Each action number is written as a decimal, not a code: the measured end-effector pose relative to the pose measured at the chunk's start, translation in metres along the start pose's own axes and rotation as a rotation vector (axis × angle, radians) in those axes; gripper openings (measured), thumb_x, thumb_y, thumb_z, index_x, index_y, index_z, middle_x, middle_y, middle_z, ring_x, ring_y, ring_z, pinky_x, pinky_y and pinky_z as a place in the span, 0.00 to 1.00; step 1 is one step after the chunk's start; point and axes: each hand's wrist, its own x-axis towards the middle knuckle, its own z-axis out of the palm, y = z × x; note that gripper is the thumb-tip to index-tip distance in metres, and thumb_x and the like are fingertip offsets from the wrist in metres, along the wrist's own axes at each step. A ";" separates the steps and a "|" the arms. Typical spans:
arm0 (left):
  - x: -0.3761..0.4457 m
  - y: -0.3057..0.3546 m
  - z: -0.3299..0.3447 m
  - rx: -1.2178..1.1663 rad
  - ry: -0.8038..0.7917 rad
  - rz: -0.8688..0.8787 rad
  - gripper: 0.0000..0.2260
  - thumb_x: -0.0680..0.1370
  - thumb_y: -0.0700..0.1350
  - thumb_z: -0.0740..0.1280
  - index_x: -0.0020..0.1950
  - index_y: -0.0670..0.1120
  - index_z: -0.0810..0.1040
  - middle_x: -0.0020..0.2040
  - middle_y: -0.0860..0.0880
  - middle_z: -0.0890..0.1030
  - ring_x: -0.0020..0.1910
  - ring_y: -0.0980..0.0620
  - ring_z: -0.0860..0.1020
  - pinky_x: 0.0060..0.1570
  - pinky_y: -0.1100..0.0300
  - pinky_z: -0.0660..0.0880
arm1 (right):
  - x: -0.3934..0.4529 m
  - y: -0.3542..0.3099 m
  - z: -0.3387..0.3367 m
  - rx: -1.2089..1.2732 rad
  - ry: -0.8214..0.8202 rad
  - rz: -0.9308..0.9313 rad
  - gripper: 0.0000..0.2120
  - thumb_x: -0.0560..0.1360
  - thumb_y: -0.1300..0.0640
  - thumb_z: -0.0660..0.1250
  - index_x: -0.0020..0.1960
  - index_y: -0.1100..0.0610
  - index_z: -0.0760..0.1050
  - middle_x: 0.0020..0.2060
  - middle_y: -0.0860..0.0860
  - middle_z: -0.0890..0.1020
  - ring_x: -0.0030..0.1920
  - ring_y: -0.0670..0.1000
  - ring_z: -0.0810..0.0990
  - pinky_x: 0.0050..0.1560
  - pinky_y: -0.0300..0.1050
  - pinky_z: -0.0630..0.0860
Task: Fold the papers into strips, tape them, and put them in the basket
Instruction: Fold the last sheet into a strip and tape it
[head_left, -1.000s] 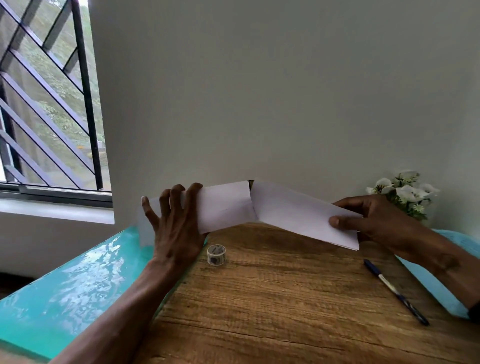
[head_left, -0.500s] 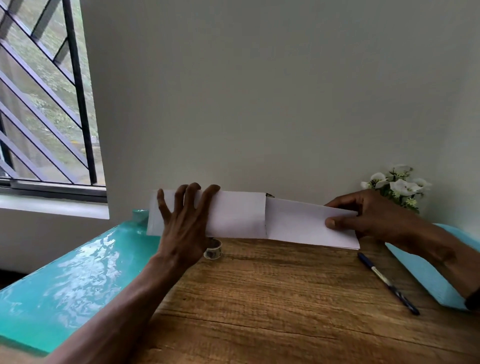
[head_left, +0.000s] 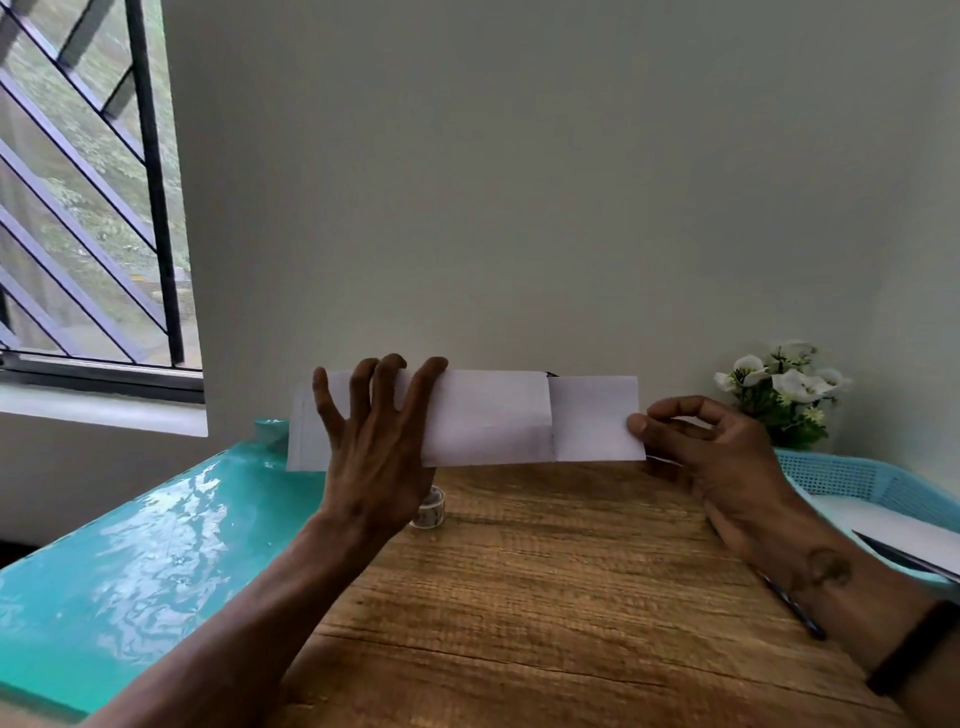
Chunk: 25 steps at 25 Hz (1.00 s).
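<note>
A white folded paper strip (head_left: 493, 421) is held level above the far edge of the wooden table (head_left: 545, 597). My left hand (head_left: 374, 441) covers its left part with fingers spread and nearly straight. My right hand (head_left: 711, 452) pinches the strip's right end between thumb and fingers. A small clear roll of tape (head_left: 430, 512) stands on the table, partly hidden behind my left hand. A light blue mesh basket (head_left: 852, 475) at the right holds white paper.
A blue pen (head_left: 795, 610) lies on the table under my right forearm. White flowers (head_left: 784, 389) stand in the back right corner by the wall. A glossy turquoise surface (head_left: 130, 561) borders the table on the left, below a barred window.
The strip, bent in the middle and tilted a second ago, is now straight and level. My right hand has moved inward along it, so the visible right section is shorter.
</note>
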 end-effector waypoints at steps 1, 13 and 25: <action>0.000 0.001 0.000 0.000 -0.013 0.010 0.50 0.58 0.49 0.80 0.78 0.53 0.63 0.69 0.41 0.71 0.72 0.36 0.67 0.74 0.24 0.47 | -0.004 0.002 0.004 -0.011 -0.005 0.008 0.18 0.63 0.60 0.81 0.51 0.60 0.83 0.48 0.61 0.89 0.47 0.61 0.88 0.50 0.56 0.84; -0.001 0.019 -0.011 -0.031 0.030 0.064 0.47 0.61 0.49 0.77 0.79 0.54 0.62 0.71 0.41 0.70 0.74 0.36 0.66 0.74 0.24 0.47 | -0.031 0.007 0.035 -0.157 -0.104 -0.001 0.08 0.69 0.57 0.80 0.48 0.50 0.88 0.45 0.58 0.89 0.46 0.60 0.88 0.58 0.66 0.82; -0.002 0.031 -0.013 -0.070 0.016 0.074 0.44 0.64 0.56 0.76 0.78 0.54 0.65 0.67 0.43 0.72 0.70 0.38 0.67 0.76 0.28 0.46 | -0.034 -0.001 0.040 -0.004 -0.280 0.128 0.16 0.82 0.44 0.64 0.61 0.51 0.85 0.57 0.53 0.88 0.59 0.56 0.86 0.62 0.57 0.80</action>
